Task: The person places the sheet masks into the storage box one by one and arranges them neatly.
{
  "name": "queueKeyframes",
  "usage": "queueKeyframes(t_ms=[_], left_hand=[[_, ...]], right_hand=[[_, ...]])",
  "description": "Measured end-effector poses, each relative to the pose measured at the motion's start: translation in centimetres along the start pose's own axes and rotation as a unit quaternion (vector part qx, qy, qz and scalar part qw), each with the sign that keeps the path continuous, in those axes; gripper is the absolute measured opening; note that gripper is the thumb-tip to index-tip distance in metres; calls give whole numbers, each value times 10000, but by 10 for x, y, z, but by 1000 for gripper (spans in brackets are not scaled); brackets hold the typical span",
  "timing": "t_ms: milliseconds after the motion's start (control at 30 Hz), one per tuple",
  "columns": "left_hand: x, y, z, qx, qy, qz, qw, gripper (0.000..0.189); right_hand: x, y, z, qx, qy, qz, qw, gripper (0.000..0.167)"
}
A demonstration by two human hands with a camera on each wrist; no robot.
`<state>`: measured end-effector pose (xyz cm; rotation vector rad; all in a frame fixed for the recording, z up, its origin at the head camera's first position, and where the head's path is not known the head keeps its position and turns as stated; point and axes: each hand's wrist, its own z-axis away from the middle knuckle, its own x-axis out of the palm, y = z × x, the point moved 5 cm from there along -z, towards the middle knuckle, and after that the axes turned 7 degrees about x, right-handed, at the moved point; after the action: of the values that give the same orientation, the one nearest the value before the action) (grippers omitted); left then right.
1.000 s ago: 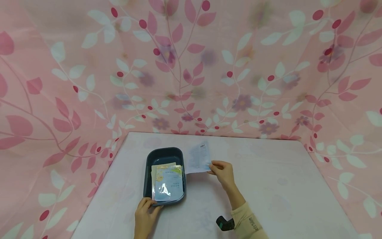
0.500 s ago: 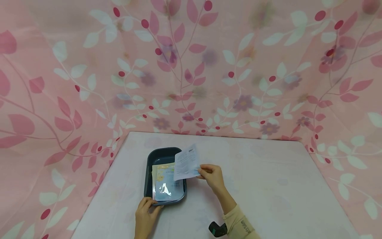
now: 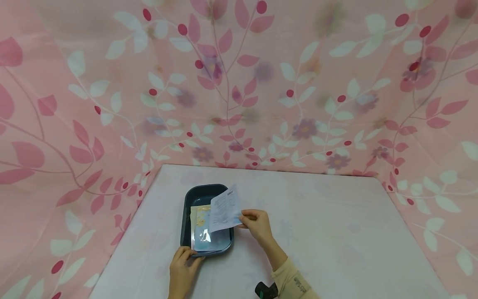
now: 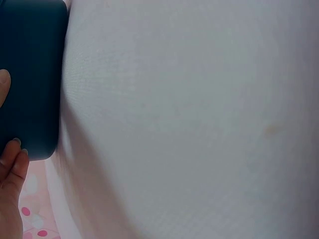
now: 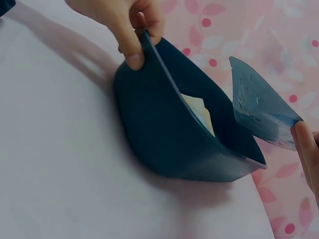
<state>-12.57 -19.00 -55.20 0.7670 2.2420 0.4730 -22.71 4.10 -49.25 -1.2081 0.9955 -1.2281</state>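
A dark blue plastic bin (image 3: 199, 193) stands on the white-covered table, left of the middle. My left hand (image 3: 181, 268) grips its near rim, the thumb against the outer wall in the right wrist view. Between my right thumb and fingers I pinch a flat pale-blue packet (image 3: 225, 211) by its edge. The packet is tilted over the bin's right side, its printed side with a barcode facing up. My right hand (image 3: 257, 224) is just right of the bin. Inside the bin lie a glossy light-blue packet (image 3: 210, 242) and a cream-edged one (image 3: 193, 224), partly covered.
White cloth covers the table (image 3: 336, 232). Behind and beside it hangs a pink leaf-patterned curtain (image 3: 269, 104). A small black device (image 3: 266, 290) sits at my right wrist, beside the beige sleeve (image 3: 293, 280).
My right hand has moved left with the packet, from beside the bin to over its right side, covering part of the light-blue packet inside. My left hand stays on the rim.
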Motion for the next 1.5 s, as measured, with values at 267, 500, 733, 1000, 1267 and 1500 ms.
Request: queueKeyframes(t_ms=[267,500,733,1000,1267,1500], left_hand=[[-1,0,1,159,72,32,9998,36],[-1,1,2,127,63,-34,9999,37],[-1,0,1,144,60,-37,9999,36],[0,0,1,347,121,-29,9993,37],[-1,2,0,538,190,27,9984,38],[-1,2,0,484,198,1,9986,38]], right_hand=[[17,18,1,76,131,313,9994,21],[28,26,4,-314,244,636,9972,17],[34,28,3,-635,297,1455,9869,16],[46,29,5,-1246,355,3125,9410,17],[56,30,8,-1413,358,4179,8967,17],[61,30,11,-1557,380,4652,8706,21]])
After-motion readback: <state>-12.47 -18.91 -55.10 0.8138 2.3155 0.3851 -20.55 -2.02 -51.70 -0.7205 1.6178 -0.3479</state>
